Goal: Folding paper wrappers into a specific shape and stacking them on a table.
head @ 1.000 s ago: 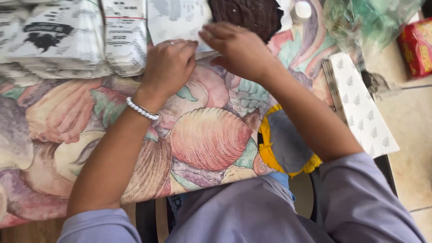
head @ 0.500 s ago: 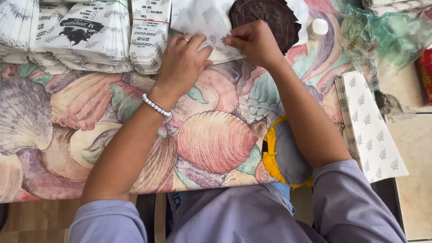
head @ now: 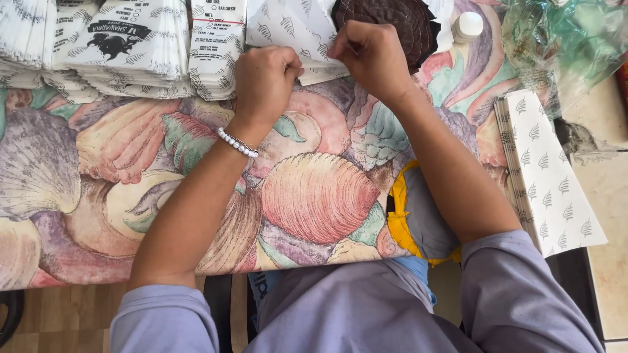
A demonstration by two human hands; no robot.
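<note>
My left hand (head: 265,82), with a white bead bracelet on its wrist, pinches the lower edge of a white paper sheet (head: 288,29) printed with small leaf marks. My right hand (head: 369,55) grips the same sheet's right side, next to a dark brown round doily-like mat (head: 399,19). Both hands rest on a table under a cloth with large shell patterns (head: 314,196).
Stacks of printed white paper bags (head: 124,46) lie at the far left. A pile of leaf-marked sheets (head: 549,176) sits at the right edge. A small white cap (head: 468,26) and crumpled green plastic (head: 562,39) are at the far right.
The view has shifted, so the table sits lower in frame. Both hands keep their hold on the white sheet and have moved closer together.
</note>
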